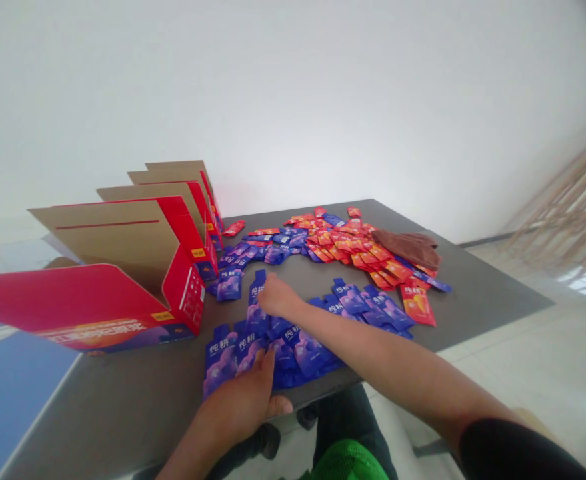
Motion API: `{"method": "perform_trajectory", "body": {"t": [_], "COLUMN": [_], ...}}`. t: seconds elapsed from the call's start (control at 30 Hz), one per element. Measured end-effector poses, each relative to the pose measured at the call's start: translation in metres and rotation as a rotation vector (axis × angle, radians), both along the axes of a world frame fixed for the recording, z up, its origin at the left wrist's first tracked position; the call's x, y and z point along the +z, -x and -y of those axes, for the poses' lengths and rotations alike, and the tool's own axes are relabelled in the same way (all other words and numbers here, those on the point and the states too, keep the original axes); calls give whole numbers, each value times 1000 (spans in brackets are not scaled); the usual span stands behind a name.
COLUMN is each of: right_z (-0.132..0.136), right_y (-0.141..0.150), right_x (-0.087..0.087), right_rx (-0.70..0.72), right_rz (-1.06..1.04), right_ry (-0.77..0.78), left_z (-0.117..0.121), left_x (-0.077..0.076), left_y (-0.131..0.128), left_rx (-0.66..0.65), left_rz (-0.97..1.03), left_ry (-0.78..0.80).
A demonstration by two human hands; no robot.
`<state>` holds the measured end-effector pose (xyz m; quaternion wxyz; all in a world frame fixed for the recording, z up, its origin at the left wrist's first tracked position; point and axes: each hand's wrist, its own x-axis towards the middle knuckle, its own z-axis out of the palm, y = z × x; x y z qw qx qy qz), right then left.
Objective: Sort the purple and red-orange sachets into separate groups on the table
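My right hand (pixel 277 296) has its fingers closed at the side of a blue-purple pouch (pixel 257 313), which stands out above the row nearest me. My left hand (pixel 253 393) lies at the table's front edge, its fingers stretched over the front of the blue-purple pouches (pixel 217 360) and its thumb apart from them. These flat, spouted pouches overlap in a loose row. More of the same pouches (pixel 353 300) lie just beyond my right forearm. The tips of my right fingers are hidden behind the hand.
Several open red cardboard boxes (pixel 183 300) stand in a line on the left. Farther back on the grey table (pixel 467 293) lie a heap of orange-red pouches (pixel 357 247), more blue pouches (pixel 273 247) and a brown cloth (pixel 407 247). A white wall rises behind.
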<state>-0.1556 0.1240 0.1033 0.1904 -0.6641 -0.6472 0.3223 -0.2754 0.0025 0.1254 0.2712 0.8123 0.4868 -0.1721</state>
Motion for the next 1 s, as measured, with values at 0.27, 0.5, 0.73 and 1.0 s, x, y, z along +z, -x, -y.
{"method": "perform_trajectory", "body": {"t": [0.27, 0.5, 0.73, 1.0], "right_z": [-4, 20, 35, 42], "right_y": [-26, -22, -19, -23], "right_x": [6, -14, -13, 0], "right_rx": [-8, 95, 114, 143], "right_rz": [55, 48, 165, 250], "right_ry": [-56, -73, -1, -27], "left_z": [-2, -1, 2, 2], "left_x": [10, 17, 14, 13], "left_y": [5, 15, 26, 30], "left_rx": [10, 48, 56, 62], "left_rz": [37, -15, 15, 3], "left_ry": [22, 30, 47, 8]}}
